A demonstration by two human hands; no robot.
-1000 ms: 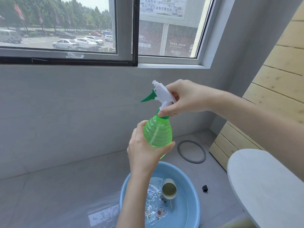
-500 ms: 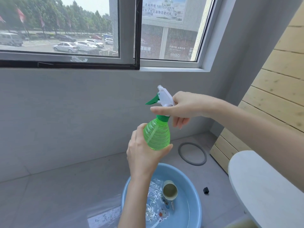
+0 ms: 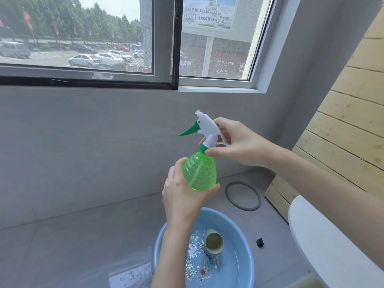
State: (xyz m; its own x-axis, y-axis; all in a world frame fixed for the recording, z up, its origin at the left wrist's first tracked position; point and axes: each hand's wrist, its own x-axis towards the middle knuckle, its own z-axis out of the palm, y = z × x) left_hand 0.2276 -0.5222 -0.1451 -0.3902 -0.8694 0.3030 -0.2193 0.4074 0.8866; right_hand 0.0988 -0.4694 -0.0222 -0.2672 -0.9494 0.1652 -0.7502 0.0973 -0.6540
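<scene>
Between the two grips, above a blue basin (image 3: pixel 239 273): green spray bottle (image 3: pixel 200 173), upright. Left grip (image 3: pixel 182 200) clasps its body; right grip (image 3: pixel 234 144) pinches the collar (image 3: pixel 202 148). Judged step: twisting the spray head (image 3: pixel 207 125); next, steady bottle, turn collar.

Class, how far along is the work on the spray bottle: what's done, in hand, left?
Done: the spray head sits on the bottle. In hand: left hand grips it over the basin; right hand pinches the collar. Left: probably finishing the twist.

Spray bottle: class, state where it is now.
In the head view the spray bottle is held at centre above the blue basin: the left hand grips its body, the right hand its neck.
</scene>
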